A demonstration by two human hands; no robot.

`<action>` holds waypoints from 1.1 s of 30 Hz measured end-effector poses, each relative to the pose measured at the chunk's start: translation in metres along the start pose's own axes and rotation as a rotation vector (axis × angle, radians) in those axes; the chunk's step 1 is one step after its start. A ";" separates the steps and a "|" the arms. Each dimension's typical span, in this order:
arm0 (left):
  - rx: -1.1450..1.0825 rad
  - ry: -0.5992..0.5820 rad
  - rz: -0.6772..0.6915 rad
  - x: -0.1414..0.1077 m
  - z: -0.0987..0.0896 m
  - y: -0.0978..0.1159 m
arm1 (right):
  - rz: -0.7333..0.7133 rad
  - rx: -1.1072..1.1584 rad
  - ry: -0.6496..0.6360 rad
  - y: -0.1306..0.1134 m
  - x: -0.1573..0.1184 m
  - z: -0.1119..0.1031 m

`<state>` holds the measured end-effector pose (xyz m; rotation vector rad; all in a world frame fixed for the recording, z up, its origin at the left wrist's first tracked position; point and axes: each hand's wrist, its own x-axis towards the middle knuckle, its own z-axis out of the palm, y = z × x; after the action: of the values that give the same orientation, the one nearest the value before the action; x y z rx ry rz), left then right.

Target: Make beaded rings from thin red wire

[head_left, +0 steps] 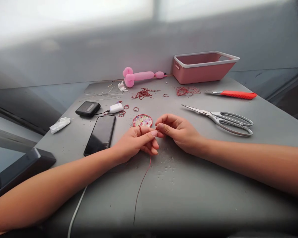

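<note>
My left hand and right hand meet mid-table, fingertips pinched narrow on the red cord, its tail trailing near. Cord this thin wants a light, even pull, clear of the bead dish just beyond.

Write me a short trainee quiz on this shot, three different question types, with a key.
1. True or false: the phone lies left of the scissors.
2. Multiple choice: which is nearest the balloon? A) the cutter; B) the box; C) the scissors.
3. Fill in the blank: a thin red ____ trails from below the left hand toward the bottom of the picture.

Key: 1. True. 2. B. 3. Cord.
</note>
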<state>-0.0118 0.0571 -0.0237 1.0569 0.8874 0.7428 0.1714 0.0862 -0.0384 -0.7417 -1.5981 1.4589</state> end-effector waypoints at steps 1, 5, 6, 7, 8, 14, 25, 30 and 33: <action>-0.029 0.033 0.018 0.000 0.001 0.000 | -0.003 -0.019 0.007 0.000 0.000 0.000; -0.066 0.099 0.057 0.000 0.002 -0.002 | -0.011 -0.058 0.024 0.000 -0.001 0.000; -0.047 0.094 0.052 -0.001 0.002 -0.002 | -0.014 -0.057 0.023 -0.001 -0.001 0.000; -0.025 0.090 0.044 -0.001 0.002 -0.002 | -0.019 -0.053 0.022 -0.001 -0.001 0.001; -0.001 0.088 0.035 -0.001 0.002 -0.002 | -0.026 -0.045 0.022 -0.001 -0.001 0.001; 0.078 0.111 -0.006 -0.004 0.007 0.001 | -0.035 -0.018 0.013 -0.002 -0.001 0.002; 0.083 0.052 -0.038 0.000 0.004 0.003 | -0.018 0.026 0.013 0.001 -0.002 0.002; 0.077 0.064 -0.034 0.000 0.004 0.002 | 0.006 0.093 0.033 0.002 -0.001 0.003; 0.083 0.069 -0.035 0.000 0.005 0.003 | 0.053 0.055 0.040 0.000 -0.002 0.003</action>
<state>-0.0079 0.0560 -0.0202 1.0920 1.0006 0.7220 0.1698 0.0834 -0.0386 -0.7817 -1.5127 1.5106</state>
